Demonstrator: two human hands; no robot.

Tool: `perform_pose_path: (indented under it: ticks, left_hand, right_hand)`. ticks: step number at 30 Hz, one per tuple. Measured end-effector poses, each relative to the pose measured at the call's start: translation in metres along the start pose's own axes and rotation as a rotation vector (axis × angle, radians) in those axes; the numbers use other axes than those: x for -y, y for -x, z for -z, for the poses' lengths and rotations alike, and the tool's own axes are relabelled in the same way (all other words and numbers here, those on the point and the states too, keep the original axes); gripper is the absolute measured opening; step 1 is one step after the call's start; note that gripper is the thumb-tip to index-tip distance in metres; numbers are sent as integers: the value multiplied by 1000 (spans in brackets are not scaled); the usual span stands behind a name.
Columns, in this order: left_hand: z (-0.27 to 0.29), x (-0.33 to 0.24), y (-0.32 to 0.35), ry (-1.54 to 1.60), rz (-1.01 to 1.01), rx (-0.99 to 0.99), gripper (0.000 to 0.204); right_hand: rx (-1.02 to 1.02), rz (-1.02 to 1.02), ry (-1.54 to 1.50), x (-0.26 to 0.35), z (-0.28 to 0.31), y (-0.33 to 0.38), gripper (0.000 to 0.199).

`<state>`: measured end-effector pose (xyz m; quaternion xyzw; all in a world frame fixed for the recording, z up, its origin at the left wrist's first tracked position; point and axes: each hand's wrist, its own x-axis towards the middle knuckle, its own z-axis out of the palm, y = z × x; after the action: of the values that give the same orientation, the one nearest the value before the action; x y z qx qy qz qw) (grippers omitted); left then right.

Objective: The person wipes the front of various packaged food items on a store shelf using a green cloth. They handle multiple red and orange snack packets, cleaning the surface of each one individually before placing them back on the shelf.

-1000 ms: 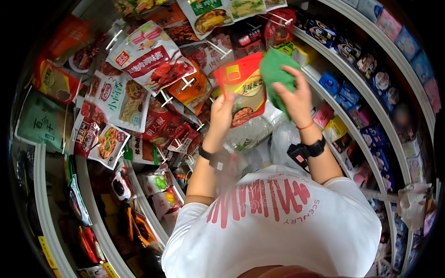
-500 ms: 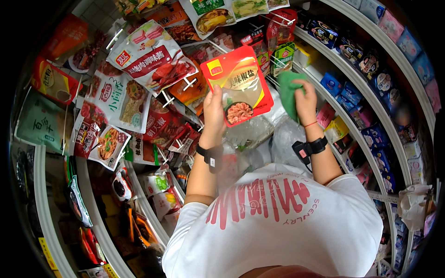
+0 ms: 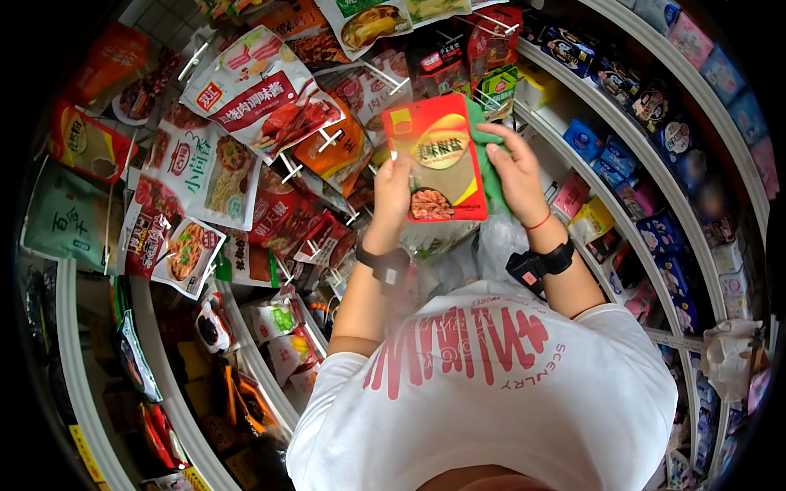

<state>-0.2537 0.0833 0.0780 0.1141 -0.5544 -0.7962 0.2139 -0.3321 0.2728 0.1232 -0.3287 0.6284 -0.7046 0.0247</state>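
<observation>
A red and yellow seasoning pouch (image 3: 442, 159) is held upright in front of me, its printed face toward me. My left hand (image 3: 395, 184) grips its left edge, with the thumb on the front. At the pouch's right edge is my right hand (image 3: 517, 172), holding a green cloth (image 3: 489, 164). Part of the cloth lies behind the pouch and out of sight. The right fingers are bent over the cloth, close against the pouch's side.
Hanging food pouches (image 3: 262, 94) on white hooks (image 3: 330, 137) crowd the left and far side. Curved shelves (image 3: 655, 237) with small blue and pink packs run along the right. More shelves (image 3: 176, 368) stand at lower left. Clear plastic bags (image 3: 501, 241) lie below my hands.
The pouch has moved right and slightly down and turned more upright. My right hand has brought the green cloth left, against the pouch's right edge and partly behind it.
</observation>
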Motion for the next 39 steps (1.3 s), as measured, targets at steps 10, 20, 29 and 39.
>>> perform_pose_path:
  ticks: [10,20,29,39]
  left_hand:
    - [0,14,-2,-640,-387,-98,32]
    - [-13,10,13,-520,-324,281,73]
    - [2,19,21,19,145,255,48]
    - [25,28,10,-217,64,221,38]
  right_hand:
    - [-119,-207,-181,-21,-9,6,35]
    - [150,370,431,-11,-46,25,58]
    - [199,339,416,-13,-27,14,52]
    - [-235,350,536,-1,6,-5,34]
